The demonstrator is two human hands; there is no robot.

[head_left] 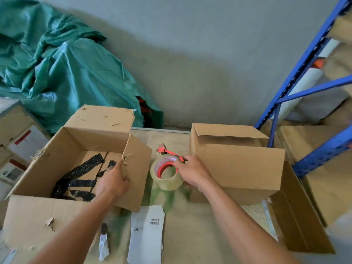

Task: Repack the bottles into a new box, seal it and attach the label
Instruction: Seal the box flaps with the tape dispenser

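Head view looks down on a table (190,225). Near its left edge sits a torn old box (47,216), open on top, with black wrap (80,178) inside. The left hand (114,180) grips the box's right wall, fingers curled over it. A tape roll (167,180) stands in the middle of the table. The right hand (192,172) holds the roll's top with bent fingers, maybe pinching its red cutter (167,151) too; blur hides that. The new box (238,168) sits by the right edge, flaps folded down. The label (146,235) lies at the front edge.
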